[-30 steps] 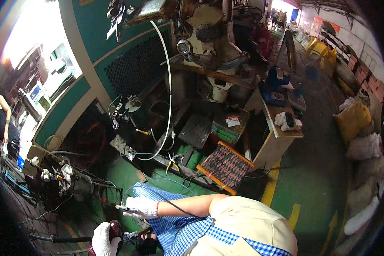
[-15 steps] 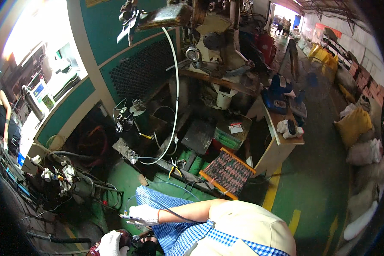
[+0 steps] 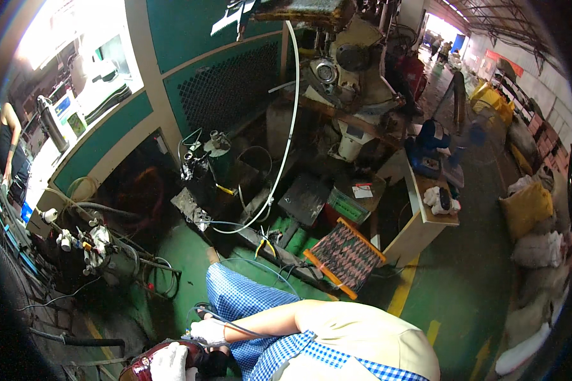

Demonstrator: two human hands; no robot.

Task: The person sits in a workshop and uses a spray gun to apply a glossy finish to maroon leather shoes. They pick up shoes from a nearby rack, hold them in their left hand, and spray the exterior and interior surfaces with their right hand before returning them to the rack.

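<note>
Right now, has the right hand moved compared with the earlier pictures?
Yes, downward in view: the right hand now sits farther below the yellow-handled pliers.

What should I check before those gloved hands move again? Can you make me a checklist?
1. White-gloved left hand on the glossy dark red rounded object: ok, it touches it.
2. White-gloved right hand covered by its glove: ok.
3. Thin blue-grey hose clear of the right forearm: not ok, it lies across it.
4. What the right hand's fingers grip: cannot tell, mostly hidden.
5. Metal pliers with yellow handles away from both hands: ok, they lie beyond the blue-checked apron.
6. Stool with orange bars and a pink-and-black woven seat apart from both hands: ok.
</note>
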